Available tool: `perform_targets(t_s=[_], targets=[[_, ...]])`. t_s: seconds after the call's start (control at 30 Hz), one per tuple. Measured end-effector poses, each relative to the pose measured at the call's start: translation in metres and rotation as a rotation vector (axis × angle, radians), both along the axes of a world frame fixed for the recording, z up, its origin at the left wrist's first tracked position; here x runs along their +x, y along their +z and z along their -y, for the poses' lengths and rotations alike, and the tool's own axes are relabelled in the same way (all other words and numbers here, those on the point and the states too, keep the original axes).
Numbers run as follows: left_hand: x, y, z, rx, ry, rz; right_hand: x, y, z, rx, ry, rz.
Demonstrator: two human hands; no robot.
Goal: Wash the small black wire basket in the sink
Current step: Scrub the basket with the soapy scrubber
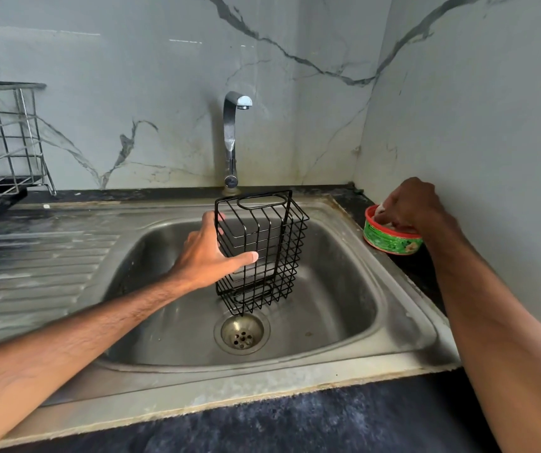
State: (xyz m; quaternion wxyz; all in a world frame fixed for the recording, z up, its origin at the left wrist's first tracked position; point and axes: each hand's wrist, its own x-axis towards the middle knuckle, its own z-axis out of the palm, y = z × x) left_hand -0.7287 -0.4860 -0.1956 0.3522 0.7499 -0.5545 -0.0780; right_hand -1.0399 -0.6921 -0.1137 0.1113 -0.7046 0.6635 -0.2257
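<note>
My left hand [212, 253] grips the small black wire basket [272, 243] by its left side and holds it upright over the steel sink [403, 322], just above the drain [242, 333]. My right hand [409, 204] reaches into a small green tub with a red rim [390, 241] on the counter at the sink's right corner. Its fingertips are down inside the tub, pinching something pale that I cannot make out. The chrome tap [231, 142] stands behind the basket, and no water runs from it.
A chrome wire dish rack [1, 142] stands on the left over the ribbed draining board [34, 256]. Marble-patterned walls close in behind and on the right. A dark counter edge [327, 420] runs along the front.
</note>
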Motion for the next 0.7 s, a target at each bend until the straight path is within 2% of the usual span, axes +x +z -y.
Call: perform_targets(t_s=[0.17, 0.3, 0.6, 0.7], targets=[[0.000, -0.002, 0.001, -0.003, -0.008, -0.007, -0.001, -0.008, 0.004, 0.046, 0.031, -0.101], [0.000, -0.005, 0.003, -0.001, -0.020, 0.000, 0.004, -0.009, 0.004, 0.032, 0.063, -0.108], [0.001, -0.008, 0.005, 0.007, -0.023, -0.036, 0.003, 0.017, -0.019, -0.082, 0.132, 0.070], [0.002, -0.009, 0.006, 0.001, -0.024, -0.041, 0.003, 0.020, -0.017, -0.130, 0.181, 0.069]])
